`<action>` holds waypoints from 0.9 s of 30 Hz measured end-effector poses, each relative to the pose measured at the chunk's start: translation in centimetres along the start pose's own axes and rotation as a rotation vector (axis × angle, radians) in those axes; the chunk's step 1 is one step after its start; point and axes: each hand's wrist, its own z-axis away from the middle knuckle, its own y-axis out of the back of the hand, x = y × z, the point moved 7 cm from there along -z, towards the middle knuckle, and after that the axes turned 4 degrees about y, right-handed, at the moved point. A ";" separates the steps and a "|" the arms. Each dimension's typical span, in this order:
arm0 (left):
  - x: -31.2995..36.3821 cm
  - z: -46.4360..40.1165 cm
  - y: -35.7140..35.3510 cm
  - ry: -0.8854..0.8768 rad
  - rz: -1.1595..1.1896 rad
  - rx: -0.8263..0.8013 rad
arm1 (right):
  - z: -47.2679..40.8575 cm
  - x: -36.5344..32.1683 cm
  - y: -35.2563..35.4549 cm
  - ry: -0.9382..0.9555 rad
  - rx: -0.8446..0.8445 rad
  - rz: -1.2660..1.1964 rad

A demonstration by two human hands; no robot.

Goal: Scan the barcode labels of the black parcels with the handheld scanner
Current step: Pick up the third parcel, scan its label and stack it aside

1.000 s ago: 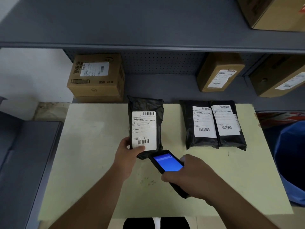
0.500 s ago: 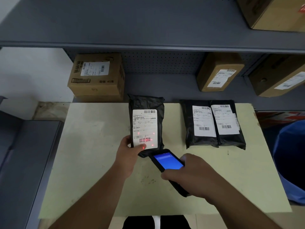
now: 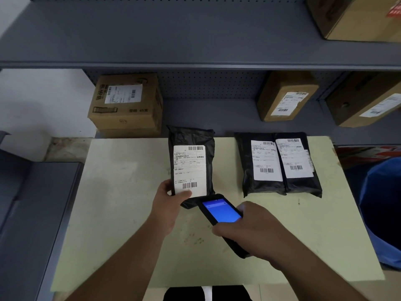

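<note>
Spanning the foreground: pale green table (image 3: 121, 213), giving flat room for sorting under grey shelving (image 3: 195, 61) carrying brown cartons (image 3: 128, 105), out of the way

Lying flat, side by side and touching, at the table's far right: two black parcels (image 3: 280, 185), labels facing up, probably for reading without lifting

Tilting up near table centre: third black parcel (image 3: 193, 135), turning its barcode label (image 3: 189, 170) toward the reader

Gripping that parcel's lower left corner, thumb pressing the label's bottom edge: left hand (image 3: 167, 205)

Wrapping around the handheld scanner (image 3: 221, 211), screen glowing blue, nose aiming at the label from just below: right hand (image 3: 251, 231)
</note>
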 end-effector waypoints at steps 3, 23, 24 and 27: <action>0.1 0.0 -0.8 -0.008 -0.007 -0.026 | -0.1 0.6 0.6 -0.008 0.000 -0.021; 0.6 1.4 -14.9 0.005 -0.042 -0.254 | 0.4 7.9 9.4 -0.056 0.136 -0.177; 0.5 1.5 -16.0 0.009 -0.046 -0.269 | 0.4 8.5 10.0 -0.061 0.147 -0.190; 0.2 1.9 -19.0 0.034 -0.055 -0.310 | 0.2 10.1 11.6 -0.076 0.178 -0.223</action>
